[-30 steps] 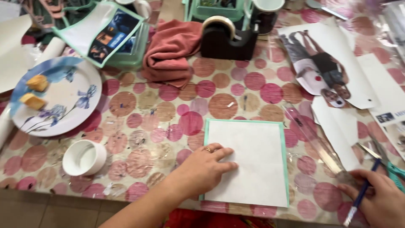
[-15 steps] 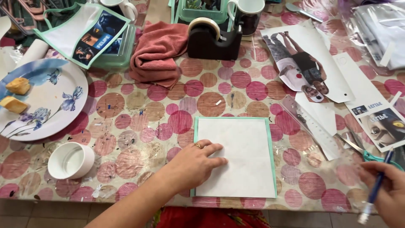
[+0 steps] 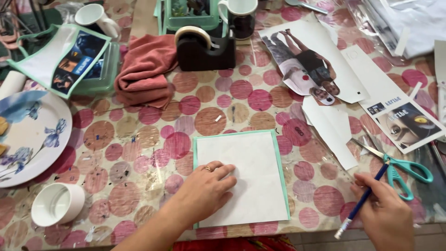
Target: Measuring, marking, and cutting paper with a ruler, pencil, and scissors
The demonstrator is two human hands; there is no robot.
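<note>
A white sheet with a teal border (image 3: 253, 172) lies flat on the dotted tablecloth near the front edge. My left hand (image 3: 204, 193), a ring on one finger, presses flat on the sheet's lower left part, fingers spread. At the lower right my right hand (image 3: 385, 211) grips a blue pencil (image 3: 362, 200), tip pointing up toward the scissors, eraser end down. Teal-handled scissors (image 3: 399, 165) lie just above that hand, not held.
A black tape dispenser (image 3: 204, 46) and a folded red cloth (image 3: 146, 69) sit at the back. A flowered plate (image 3: 32, 135) and a white lid (image 3: 58, 203) are on the left. Cut-out pictures (image 3: 306, 69) and paper scraps (image 3: 334, 125) cover the right side.
My right hand with the pencil has risen into view and moved left toward the sheet. My left hand stays on the sheet. The camera has tilted, shifting the table view slightly.
</note>
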